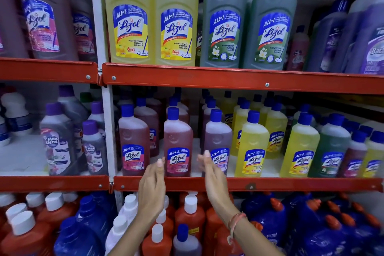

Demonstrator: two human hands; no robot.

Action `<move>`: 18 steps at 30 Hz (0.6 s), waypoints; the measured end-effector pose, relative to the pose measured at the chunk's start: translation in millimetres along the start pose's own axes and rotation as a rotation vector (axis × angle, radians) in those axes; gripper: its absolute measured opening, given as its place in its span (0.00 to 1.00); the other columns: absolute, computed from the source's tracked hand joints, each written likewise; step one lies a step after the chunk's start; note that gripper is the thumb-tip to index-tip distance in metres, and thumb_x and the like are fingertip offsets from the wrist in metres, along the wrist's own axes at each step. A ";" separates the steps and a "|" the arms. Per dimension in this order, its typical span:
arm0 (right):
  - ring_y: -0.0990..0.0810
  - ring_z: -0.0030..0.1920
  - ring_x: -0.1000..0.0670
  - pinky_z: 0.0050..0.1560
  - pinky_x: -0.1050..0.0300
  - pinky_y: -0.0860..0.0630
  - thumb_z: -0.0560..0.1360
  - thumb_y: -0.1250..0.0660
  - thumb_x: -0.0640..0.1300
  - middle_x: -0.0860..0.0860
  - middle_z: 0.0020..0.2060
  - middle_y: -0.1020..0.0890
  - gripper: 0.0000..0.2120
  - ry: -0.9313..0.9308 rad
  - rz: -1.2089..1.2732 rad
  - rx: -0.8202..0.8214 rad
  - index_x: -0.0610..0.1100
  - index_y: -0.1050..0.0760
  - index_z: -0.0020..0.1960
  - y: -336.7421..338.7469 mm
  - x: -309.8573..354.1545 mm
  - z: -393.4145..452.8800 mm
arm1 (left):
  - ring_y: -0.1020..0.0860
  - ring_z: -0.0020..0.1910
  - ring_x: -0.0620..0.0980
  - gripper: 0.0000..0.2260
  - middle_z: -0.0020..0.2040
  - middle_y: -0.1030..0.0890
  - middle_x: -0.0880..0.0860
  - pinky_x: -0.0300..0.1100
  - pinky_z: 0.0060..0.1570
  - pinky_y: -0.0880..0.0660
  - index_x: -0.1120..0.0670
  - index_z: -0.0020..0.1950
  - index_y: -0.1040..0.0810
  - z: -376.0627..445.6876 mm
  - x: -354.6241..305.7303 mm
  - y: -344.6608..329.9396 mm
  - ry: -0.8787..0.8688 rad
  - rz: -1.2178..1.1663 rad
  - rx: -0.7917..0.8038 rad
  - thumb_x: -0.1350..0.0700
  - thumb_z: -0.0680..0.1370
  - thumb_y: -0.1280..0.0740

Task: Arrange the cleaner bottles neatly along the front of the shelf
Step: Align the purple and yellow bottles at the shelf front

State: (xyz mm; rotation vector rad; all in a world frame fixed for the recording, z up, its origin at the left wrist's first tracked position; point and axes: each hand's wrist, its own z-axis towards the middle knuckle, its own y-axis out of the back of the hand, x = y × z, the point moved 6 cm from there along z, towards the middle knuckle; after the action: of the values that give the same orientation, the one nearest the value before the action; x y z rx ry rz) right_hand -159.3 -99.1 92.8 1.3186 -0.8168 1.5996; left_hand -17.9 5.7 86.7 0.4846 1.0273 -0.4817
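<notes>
On the middle shelf (291,184) stand small Lizol cleaner bottles with blue caps. Three pink ones line the front: left (133,141), middle (177,141), right (217,137). To their right stand yellow bottles (252,147) (301,151), then a green one (330,147). More bottles fill the rows behind. My left hand (152,185) and my right hand (212,178) are raised in front of the shelf edge, palms facing each other, either side of the middle pink bottle. Neither hand touches it. Both hands hold nothing, fingers extended.
Large yellow bottles (128,16) and green bottles (224,18) stand on the top shelf. Purple Max Kleen bottles (58,141) stand in the left bay past a white upright post (108,127). Orange bottles (190,216) and dark blue bottles (270,220) crowd the bottom shelf under my arms.
</notes>
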 end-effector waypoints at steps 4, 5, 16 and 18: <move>0.22 0.57 0.47 0.54 0.61 0.28 0.76 0.48 0.62 0.46 0.55 0.19 0.26 0.110 -0.033 -0.353 0.45 0.21 0.55 46.6 -0.5 -3.9 | 0.24 0.57 0.37 0.26 0.56 0.19 0.46 0.25 0.55 0.30 0.52 0.62 0.22 -10.9 -13.5 -30.4 -0.074 -0.048 0.066 0.38 0.80 0.51; 0.24 0.61 0.46 0.58 0.59 0.29 0.77 0.47 0.61 0.45 0.60 0.22 0.26 0.090 -0.055 -0.368 0.43 0.24 0.61 53.1 -2.1 -1.9 | 0.24 0.60 0.39 0.27 0.60 0.19 0.48 0.32 0.62 0.30 0.52 0.63 0.22 -11.0 -15.7 -41.1 -0.064 -0.073 0.118 0.37 0.79 0.51; 0.32 0.73 0.50 0.75 0.46 0.38 0.68 0.50 0.78 0.54 0.73 0.30 0.43 -0.062 -0.048 -0.101 0.54 0.37 0.75 61.3 -25.6 26.0 | 0.35 0.74 0.45 0.36 0.75 0.31 0.47 0.37 0.69 0.45 0.45 0.76 0.37 -9.0 -30.9 -111.7 0.127 -0.005 0.461 0.29 0.74 0.57; 0.33 0.73 0.51 0.75 0.46 0.39 0.67 0.50 0.78 0.55 0.73 0.31 0.44 -0.051 -0.029 -0.095 0.54 0.37 0.75 65.8 -23.1 23.2 | 0.32 0.70 0.44 0.36 0.73 0.29 0.49 0.37 0.66 0.43 0.47 0.75 0.35 -8.3 -31.7 -111.9 0.138 -0.045 0.452 0.30 0.74 0.57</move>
State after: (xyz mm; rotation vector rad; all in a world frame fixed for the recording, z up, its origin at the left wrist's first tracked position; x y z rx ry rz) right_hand -209.4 -150.8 78.2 1.3022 -0.8896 1.4923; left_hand -103.0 -73.6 94.1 0.9080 1.0640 -0.7338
